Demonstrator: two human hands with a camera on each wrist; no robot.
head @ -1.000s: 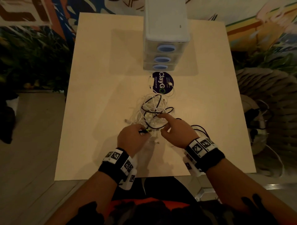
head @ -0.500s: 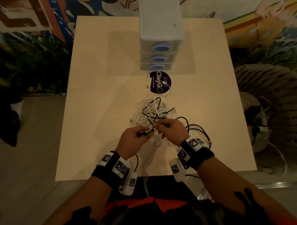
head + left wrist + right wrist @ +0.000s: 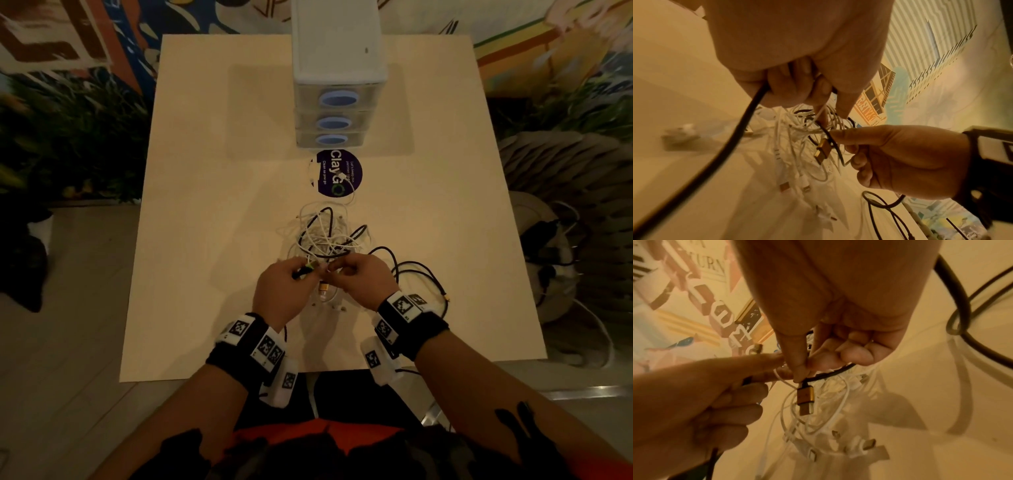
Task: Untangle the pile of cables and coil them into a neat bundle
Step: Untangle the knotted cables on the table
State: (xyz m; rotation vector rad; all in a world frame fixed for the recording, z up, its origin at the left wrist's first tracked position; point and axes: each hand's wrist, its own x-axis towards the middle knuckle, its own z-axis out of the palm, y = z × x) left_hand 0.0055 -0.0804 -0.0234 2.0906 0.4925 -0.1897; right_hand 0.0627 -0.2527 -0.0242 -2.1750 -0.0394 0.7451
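A tangled pile of white and black cables lies mid-table, just beyond my hands. My left hand grips a thick black cable whose plug pokes out toward the right hand, and its fingertips also pinch a white strand. My right hand pinches a thin black cable between thumb and forefinger, right above its gold USB plug. That plug hangs free between the hands. Several white plugs lie on the table underneath.
A white three-drawer unit stands at the back centre, with a round dark sticker before it. Loose black cable loops spread right of my right wrist. The table's near edge is below my wrists. A wicker seat stands right.
My right hand stopped pointing into the pile, drew back and pinched the thin black cable. The gold plug now hangs between my hands. The left hand kept its grip.
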